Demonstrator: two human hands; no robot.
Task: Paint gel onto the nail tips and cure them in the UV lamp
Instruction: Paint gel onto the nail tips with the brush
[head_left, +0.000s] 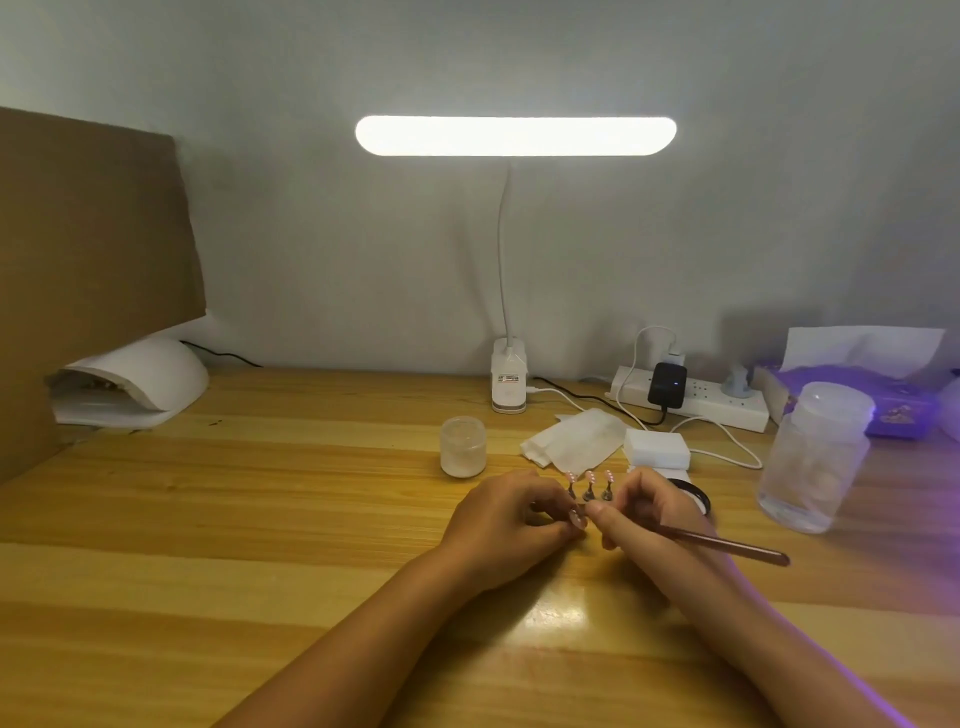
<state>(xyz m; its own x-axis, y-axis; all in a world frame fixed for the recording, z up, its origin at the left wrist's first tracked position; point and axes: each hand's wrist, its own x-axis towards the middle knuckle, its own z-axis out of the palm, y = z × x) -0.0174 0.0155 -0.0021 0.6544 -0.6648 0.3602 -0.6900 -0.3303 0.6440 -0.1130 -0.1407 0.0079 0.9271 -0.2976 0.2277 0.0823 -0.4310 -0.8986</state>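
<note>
1. Nail tips (589, 478), three of them, pink with pale spots, stand upright on small stands in a short row on the wooden table (260, 519). They are just behind the two hands, above the gap between them.
2. The left hand (511, 512) rests low on the table with its fingers curled. It pinches a single tip (575, 517) between thumb and fingertips at the hand's right edge.
3. The right hand (644, 512) lies just beside the left, nearly touching it. It pinches a thin brown brush (727, 543). The handle slants out to the right and toward the viewer. The bristle end is hidden by the fingers, but it points at the single tip.
4. The UV lamp (130, 384), a white dome, sits at the far left back of the table, well apart from the hands. A leaning sheet of cardboard (93, 249) overhangs it.
5. A small pale jar (462, 447) stands behind the left hand, with crumpled white wipes (576, 439) and a white block (657, 449) to its right.
6. A black ring (696, 496) peeks out behind the right hand.
7. A clear plastic bottle (813, 457) stands to the right, near the brush handle's end.
8. A lit desk lamp (514, 136) rises from a clip base at the back wall. Next to it is a white power strip (727, 410) with a black adapter (667, 384) plugged in.
9. A purple tissue box (893, 410) sits at the far right.
</note>
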